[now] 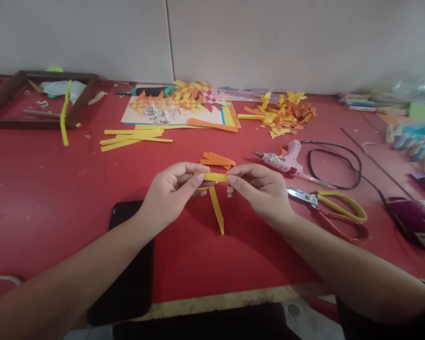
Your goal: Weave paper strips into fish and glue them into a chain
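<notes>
Between my two hands a yellow paper strip [215, 177] is stretched level above the table, pinched at both ends. My left hand [173, 189] grips its left end between thumb and fingers. At the right end, the thumb and fingertips of my right hand [258, 189] are closed on it. A second yellow length [216, 210] hangs down below, pointed at its lower tip; whether it belongs to the same strip I cannot tell. Just beyond my fingertips lies a small stack of orange paper strips [217, 159].
Yellow strips [131, 137] lie left of centre. Woven paper pieces [194, 94] and a pile of paper scraps [290, 113] are at the back. A pink glue gun [285, 158] and scissors [326, 208] lie right; a black phone [134, 274] sits under my left forearm. A brown frame [31, 123] stands far left.
</notes>
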`<state>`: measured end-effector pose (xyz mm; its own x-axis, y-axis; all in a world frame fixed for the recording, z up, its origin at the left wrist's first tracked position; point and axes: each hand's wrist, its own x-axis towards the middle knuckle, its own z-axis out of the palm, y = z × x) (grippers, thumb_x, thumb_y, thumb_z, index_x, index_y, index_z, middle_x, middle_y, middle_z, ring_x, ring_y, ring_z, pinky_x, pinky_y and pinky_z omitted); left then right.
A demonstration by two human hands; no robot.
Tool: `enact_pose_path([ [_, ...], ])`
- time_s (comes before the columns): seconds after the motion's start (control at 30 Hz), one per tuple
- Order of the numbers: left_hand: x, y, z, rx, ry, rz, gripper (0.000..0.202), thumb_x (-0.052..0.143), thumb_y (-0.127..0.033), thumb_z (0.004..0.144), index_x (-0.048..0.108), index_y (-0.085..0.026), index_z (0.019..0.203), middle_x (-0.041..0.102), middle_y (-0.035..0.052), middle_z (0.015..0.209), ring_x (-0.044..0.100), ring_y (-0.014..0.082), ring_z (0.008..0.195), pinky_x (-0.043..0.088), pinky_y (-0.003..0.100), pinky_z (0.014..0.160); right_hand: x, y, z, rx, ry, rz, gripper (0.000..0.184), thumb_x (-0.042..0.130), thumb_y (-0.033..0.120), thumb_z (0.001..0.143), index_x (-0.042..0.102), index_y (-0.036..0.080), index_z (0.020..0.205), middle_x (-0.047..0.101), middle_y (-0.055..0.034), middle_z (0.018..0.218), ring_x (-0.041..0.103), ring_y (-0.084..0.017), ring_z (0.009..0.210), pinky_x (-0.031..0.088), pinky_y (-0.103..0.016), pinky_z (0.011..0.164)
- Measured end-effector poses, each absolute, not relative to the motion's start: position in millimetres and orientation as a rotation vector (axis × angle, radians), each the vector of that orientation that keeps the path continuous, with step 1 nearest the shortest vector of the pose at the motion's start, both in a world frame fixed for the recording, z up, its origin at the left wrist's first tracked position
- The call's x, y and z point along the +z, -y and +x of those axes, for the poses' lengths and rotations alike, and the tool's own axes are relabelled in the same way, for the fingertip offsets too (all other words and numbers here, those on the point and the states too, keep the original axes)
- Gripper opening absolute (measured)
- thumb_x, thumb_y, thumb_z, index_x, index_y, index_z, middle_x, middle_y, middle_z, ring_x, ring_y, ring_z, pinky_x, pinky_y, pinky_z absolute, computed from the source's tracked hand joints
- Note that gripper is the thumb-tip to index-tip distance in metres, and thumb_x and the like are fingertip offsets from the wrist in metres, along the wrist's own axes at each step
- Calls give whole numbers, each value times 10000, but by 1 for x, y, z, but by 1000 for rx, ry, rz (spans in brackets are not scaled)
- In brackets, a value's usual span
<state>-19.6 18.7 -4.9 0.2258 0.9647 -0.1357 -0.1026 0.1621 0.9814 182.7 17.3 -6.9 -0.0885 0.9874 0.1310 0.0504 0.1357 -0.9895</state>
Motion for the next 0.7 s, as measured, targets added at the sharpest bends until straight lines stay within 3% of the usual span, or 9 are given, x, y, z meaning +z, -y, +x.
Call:
enact_pose_path([
  [0.27, -4, -18, -18, 1008, -1034, 1124, 294, 735, -449, 862, 682, -194, 998, 788, 63, 943, 767, 216, 927, 628, 290, 823, -10, -20, 183, 1166, 1345, -1109, 142, 769, 297, 820, 699, 174, 829, 667, 24, 638, 628, -93, 513, 570, -250, 548],
  [0.43, -5, -18, -19, 1039, -1037, 1111, 256, 732, -424, 872, 663, -206, 988, 786, 40, 890, 769, 196, 889, 620, 286, 834, -11, -20, 183, 1205, 1310, -1046, 183, 767, 265, 831, 662, 206, 968, 667, 50, 656, 655, -101, 554, 585, -255, 591],
  [0.7, -6, -20, -20, 1127, -1095, 1208, 140, 716, -330, 884, 696, -216, 963, 768, 2, 854, 735, 136, 824, 577, 223, 798, -15, -16, 185, 1154, 1441, -972, 107, 624, 267, 944, 621, 217, 1037, 666, 26, 743, 670, -117, 645, 599, -280, 642],
])
